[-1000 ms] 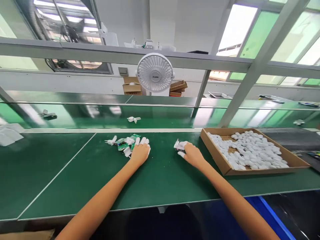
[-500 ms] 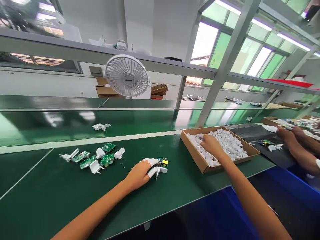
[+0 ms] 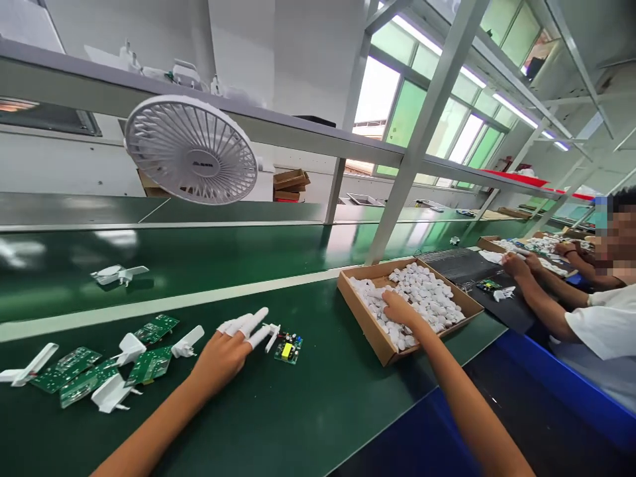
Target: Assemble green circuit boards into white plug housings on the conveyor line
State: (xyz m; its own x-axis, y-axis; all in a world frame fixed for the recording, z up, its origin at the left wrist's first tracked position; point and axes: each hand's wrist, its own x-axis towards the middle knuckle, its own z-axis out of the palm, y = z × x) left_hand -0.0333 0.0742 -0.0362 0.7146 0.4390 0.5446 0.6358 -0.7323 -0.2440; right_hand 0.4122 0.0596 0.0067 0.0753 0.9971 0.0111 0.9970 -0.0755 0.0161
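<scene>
My left hand (image 3: 222,358) lies over the green belt, its fingers in white finger cots and spread. Its fingertips are close to a white plug housing (image 3: 271,338) and a small green circuit board (image 3: 288,349) with a yellow part. My right hand (image 3: 401,315) reaches into a cardboard tray (image 3: 370,328) and rests on the heap of small white moulded pieces (image 3: 422,295). Its fingertips are partly hidden among them, so I cannot tell if it holds one. To the left lie several green circuit boards (image 3: 150,366) and white plug housings (image 3: 113,392).
A white fan (image 3: 191,149) hangs from a grey shelf above a second green belt, which carries a white housing (image 3: 119,274). On the right, a co-worker's hands (image 3: 517,265) work over a black mat (image 3: 462,268) and another tray. A blue bin rim (image 3: 556,377) runs below.
My left hand has drawn back from the small board and housing, which now lie uncovered. My right hand stays in the tray. The view has turned to the right, bringing the co-worker in.
</scene>
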